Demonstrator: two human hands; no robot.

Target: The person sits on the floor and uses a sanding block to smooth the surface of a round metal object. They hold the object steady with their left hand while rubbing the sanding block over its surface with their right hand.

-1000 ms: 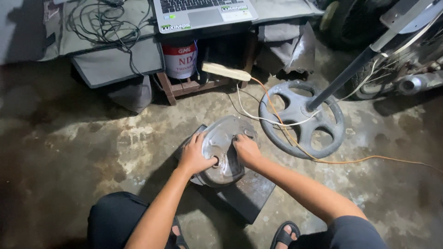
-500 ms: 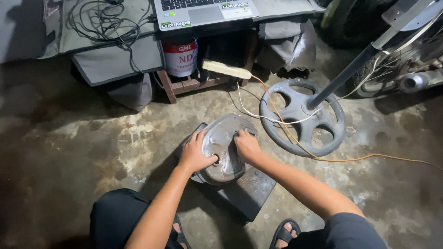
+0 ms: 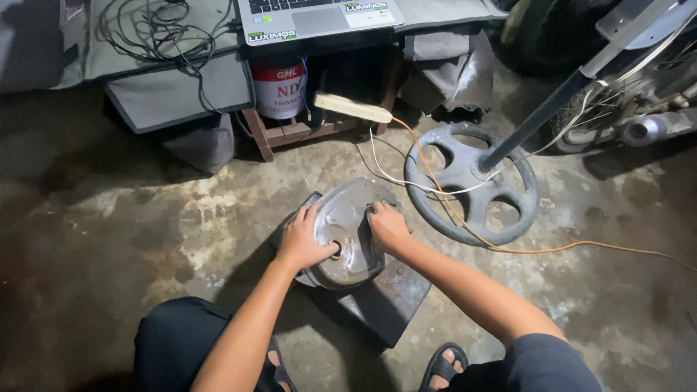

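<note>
at six o'clock the person's knees and a sandalled foot frame the bottom of the view, and both bare forearms run up toward the middle. the left hand is spread and curled over the left rim of a rounded metal cover, its thumb by a small hole near the cover's lower middle; the right hand grips the right rim with fingers wrapped over the edge. the cover sits at the centre, resting on a dark flat block that juts toward five o'clock. it looks like stamped or cast metal, dull silver, domed, scuffed and smudged, so it is likely stiff, fairly light for its size, and a little slick where greasy; the opposite rims, where the hands are now, seem the surest hold, since the dome offers nothing to pinch. the concrete floor around it is stained and patchy. at two o'clock lies a grey spoked round base with a dark pole rising from its hub, and orange and white wires trail across it. at twelve o'clock a white and red tin stands under a low bench, with a laptop above and tangled black cable at eleven o'clock.
</note>
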